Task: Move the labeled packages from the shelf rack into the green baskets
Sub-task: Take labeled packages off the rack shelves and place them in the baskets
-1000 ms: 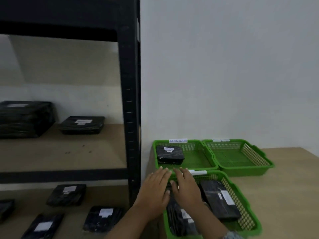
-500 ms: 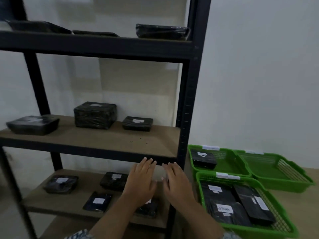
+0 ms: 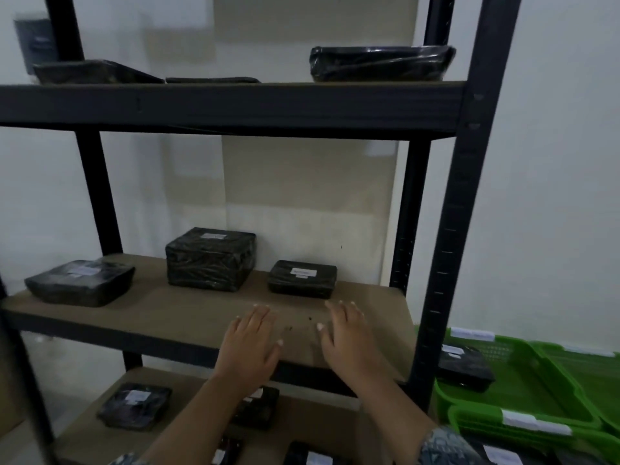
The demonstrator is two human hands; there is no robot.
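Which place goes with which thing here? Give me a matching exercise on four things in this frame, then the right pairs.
Things:
1. tall box
2. flat package
3. long package
4. green basket

Places:
A. top shelf, near the right post
B. right of the rack, holding one black package
C. middle shelf, just beyond the right hand
D. middle shelf, between two lower packages

Pairs: 1-D, 2-C, 3-A, 4-B. Both hands are open and empty; the left hand is over the shelf's front edge.
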